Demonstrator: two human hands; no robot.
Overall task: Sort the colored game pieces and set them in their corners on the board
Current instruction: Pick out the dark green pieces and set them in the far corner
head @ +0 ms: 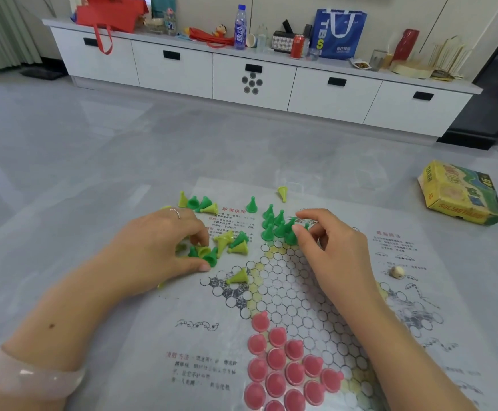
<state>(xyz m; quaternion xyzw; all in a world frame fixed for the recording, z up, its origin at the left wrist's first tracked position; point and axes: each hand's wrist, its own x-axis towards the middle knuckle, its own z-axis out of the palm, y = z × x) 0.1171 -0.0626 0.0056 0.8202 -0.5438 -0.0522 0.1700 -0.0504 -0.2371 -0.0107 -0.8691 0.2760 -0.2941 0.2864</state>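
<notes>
A paper game board (301, 292) lies on the floor. Several pink cone pieces (283, 369) stand in its near corner. Upright green pieces (274, 223) cluster in the far corner. My right hand (331, 247) pinches a green piece (290, 237) at that cluster's right edge. A mixed heap of green and yellow pieces (227, 244) lies tipped over at the board's left. My left hand (158, 247) reaches into the heap, its curled fingers on a green piece (194, 251). One yellow piece (238, 276) lies on the left corner's circles.
More green and yellow pieces (200, 203) lie at the board's far left edge, and a lone yellow one (282, 192) at the far edge. A small die (396, 272) sits on the right of the board. The game box (458, 194) rests on the floor, right.
</notes>
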